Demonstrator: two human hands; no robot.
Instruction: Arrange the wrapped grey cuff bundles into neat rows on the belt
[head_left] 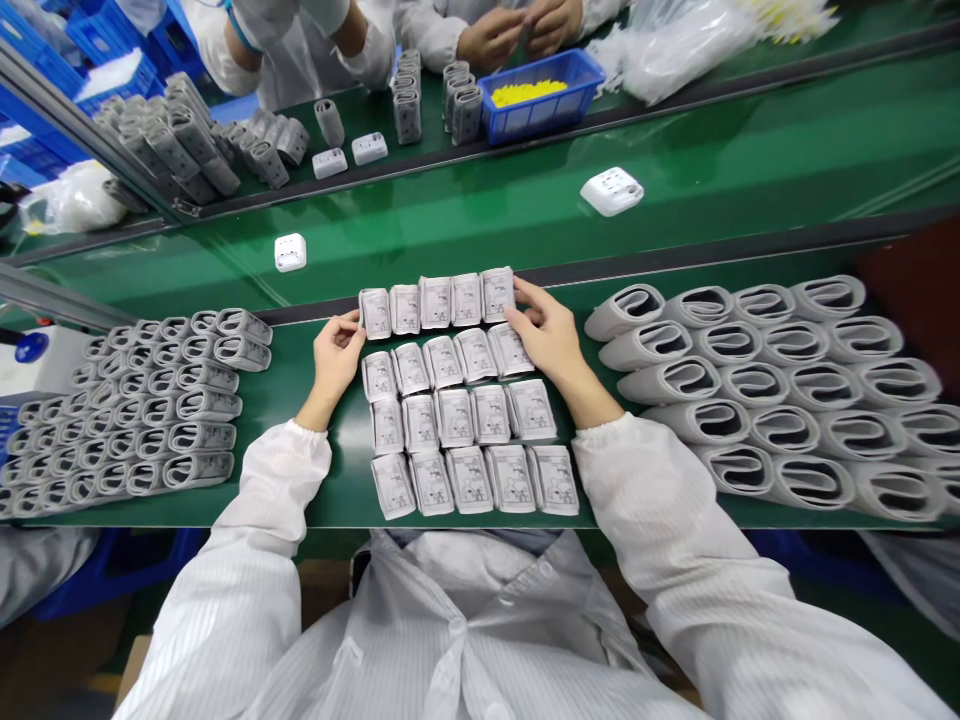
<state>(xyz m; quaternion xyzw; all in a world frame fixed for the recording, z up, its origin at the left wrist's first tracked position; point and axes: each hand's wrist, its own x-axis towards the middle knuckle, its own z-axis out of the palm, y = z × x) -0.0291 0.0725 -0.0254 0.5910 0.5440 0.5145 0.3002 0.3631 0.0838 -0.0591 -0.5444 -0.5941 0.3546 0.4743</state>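
Observation:
Several rows of small folded paper leaflets (454,417), printed in black on greyish paper, lie in front of me on the green bench. My left hand (337,350) pinches the left end of the farthest row, its fingers pressed against the end leaflet (375,314). At the opposite end, my right hand (547,325) has its thumb and fingers closed about the rightmost leaflet (497,295). That row sits between both hands, slightly apart from the row below it. My right wrist lies beside the second row.
Folded leaflets standing on edge fill the bench at left (202,437) and right (784,425). White plastic devices (290,252) lie on the green belt (450,200) beyond. Across it, co-workers' hands (491,38) are near a blue basket (544,100) of yellow pieces.

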